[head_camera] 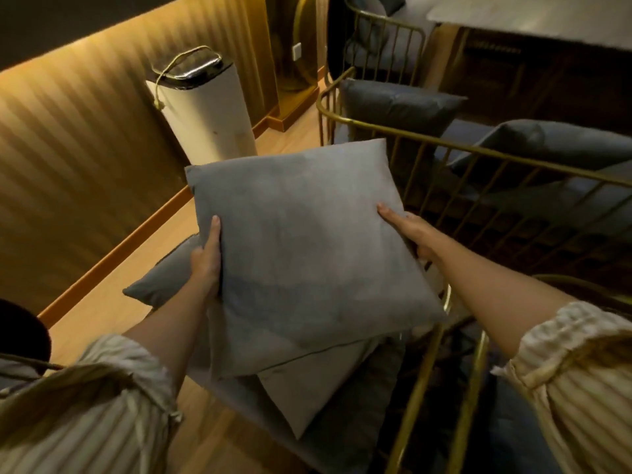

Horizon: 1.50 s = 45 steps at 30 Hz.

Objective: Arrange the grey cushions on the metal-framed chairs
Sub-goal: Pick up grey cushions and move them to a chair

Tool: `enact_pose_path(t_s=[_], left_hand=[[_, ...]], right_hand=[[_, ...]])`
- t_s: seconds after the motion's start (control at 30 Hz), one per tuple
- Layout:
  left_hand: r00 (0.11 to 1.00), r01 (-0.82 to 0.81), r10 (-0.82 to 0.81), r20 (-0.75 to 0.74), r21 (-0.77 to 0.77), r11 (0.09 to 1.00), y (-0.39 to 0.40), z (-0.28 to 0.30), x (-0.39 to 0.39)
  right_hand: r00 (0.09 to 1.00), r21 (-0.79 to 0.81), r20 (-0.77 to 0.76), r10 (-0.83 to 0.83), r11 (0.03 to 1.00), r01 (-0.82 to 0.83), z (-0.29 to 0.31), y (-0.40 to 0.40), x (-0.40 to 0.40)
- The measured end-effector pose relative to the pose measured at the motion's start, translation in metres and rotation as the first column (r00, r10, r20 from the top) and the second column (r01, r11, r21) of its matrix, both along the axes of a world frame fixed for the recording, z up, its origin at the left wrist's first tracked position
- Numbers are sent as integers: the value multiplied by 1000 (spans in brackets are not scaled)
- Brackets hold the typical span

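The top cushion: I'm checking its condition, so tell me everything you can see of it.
The top cushion is square, plain grey, soft matte fabric, with a seam along its near edge. It lies tilted atop other grey cushions, held at its sides by the left hand and right hand. No tears show.

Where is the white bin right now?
Head view, upper left of centre: the white bin stands on the floor against the curtain, beyond the held cushion.
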<state>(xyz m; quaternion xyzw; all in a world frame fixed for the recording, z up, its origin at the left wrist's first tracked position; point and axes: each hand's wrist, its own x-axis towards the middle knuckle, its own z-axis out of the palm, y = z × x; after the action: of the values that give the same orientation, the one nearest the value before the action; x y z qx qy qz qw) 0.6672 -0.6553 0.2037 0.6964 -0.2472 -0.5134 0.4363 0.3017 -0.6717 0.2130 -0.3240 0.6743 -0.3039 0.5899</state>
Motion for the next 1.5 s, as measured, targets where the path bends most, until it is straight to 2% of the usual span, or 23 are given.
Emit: enact_pose_path(t_s=[0.13, 0.33, 0.43, 0.63, 0.73, 0.83, 0.97, 1.1, 1.2, 1.3, 1.37, 1.5], left_hand=[[995, 103, -102, 11, -38, 994, 16, 13, -88], [977, 213, -213, 18, -142, 967, 66, 21, -243], [956, 289, -294, -19, -128, 949, 95, 17, -318], [840, 485, -489, -236, -80, 871, 124, -5, -451], [768, 565, -577, -277, -130, 815, 141, -8, -515], [702, 638, -653, -283, -157, 754, 161, 2, -569], [677, 641, -654, -339, -167, 750, 164, -17, -617], [698, 624, -635, -332, -156, 766, 162, -45, -648], [684, 671, -661, -309, -90, 736, 162, -75, -660], [720, 681, -661, -211, 32, 731, 162, -120, -657], [738, 674, -661, -135, 93, 733, 161, -147, -660], [817, 577, -574, -64, 70, 814, 163, -153, -682]], right_hand=[[989, -66, 43, -138, 988, 141, 1, 45, -93], [941, -104, 23, -336, 936, 337, 0, 146, -251], [905, -130, 42, -423, 896, 424, 5, 206, -313], [804, -202, 128, -580, 779, 594, 12, 317, -426], [734, -195, 186, -653, 707, 679, 10, 353, -474], [710, -164, 217, -670, 692, 703, 17, 375, -497], [648, -108, 237, -723, 644, 758, -3, 389, -536], [595, -52, 327, -734, 615, 787, -36, 391, -565], [548, 8, 347, -761, 587, 810, -74, 390, -580], [574, 53, 298, -763, 613, 788, -113, 391, -576], [546, 76, 242, -802, 577, 813, -133, 383, -575], [475, 62, 183, -861, 492, 868, -141, 358, -578]])
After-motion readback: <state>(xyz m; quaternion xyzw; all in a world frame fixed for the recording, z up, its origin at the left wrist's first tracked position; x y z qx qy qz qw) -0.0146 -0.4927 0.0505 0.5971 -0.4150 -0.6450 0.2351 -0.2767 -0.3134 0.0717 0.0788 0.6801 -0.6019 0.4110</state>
